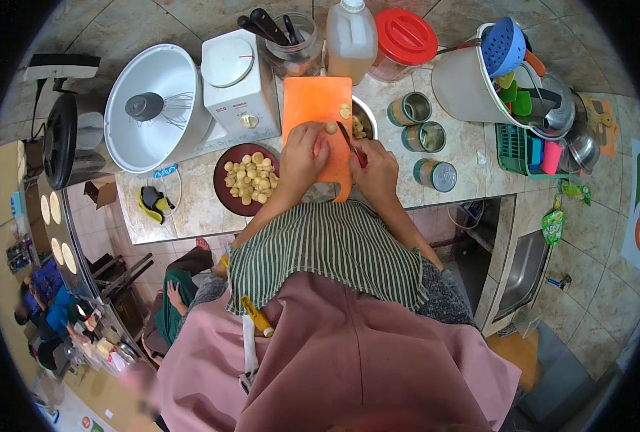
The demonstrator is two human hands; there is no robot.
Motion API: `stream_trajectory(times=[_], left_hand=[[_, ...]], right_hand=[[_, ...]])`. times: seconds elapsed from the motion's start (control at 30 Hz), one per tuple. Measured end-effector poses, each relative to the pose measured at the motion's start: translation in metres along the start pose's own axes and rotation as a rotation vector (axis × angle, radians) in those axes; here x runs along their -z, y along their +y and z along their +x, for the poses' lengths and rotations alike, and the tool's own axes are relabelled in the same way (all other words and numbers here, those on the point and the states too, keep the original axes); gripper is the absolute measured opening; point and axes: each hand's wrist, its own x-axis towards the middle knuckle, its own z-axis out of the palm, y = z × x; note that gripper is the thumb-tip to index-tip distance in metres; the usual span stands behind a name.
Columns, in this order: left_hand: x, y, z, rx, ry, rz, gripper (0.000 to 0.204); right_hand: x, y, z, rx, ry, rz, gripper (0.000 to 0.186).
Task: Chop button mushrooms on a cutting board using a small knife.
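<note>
My left hand (304, 155) rests on the orange cutting board (307, 97), fingers curled; what they hold, if anything, is hidden. Just beside its fingertips lies a pale round piece, likely mushroom (331, 128). My right hand (372, 169) grips a red-handled knife (362, 156), its blade angled over the board. Small cut slices (345, 111) sit near the board's right edge. Behind that edge, a steel bowl (369, 111) holds more pieces. A maroon plate (228, 196) heaped with pale round pieces is left of my hands.
A white mixer bowl (122, 137), mixer base (237, 111), jug (351, 47) and red-lidded container (406, 36) line the back. Cans (434, 175), a bucket of utensils (457, 83) and a green basket (514, 151) stand right; a sink (525, 266) is lower right. Other people (172, 302) are at lower left.
</note>
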Motion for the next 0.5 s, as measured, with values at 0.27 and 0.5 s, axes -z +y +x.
stream_trajectory(times=[0.27, 0.5], left_hand=[[-0.022, -0.018, -0.004, 0.139, 0.012, -0.163, 0.015], [-0.022, -0.012, -0.002, 0.1, 0.028, -0.113, 0.014]], right_hand=[[0.004, -0.007, 0.01, 0.209, 0.042, -0.109, 0.029], [-0.006, -0.009, 0.027, 0.246, -0.045, -0.145, 0.026]])
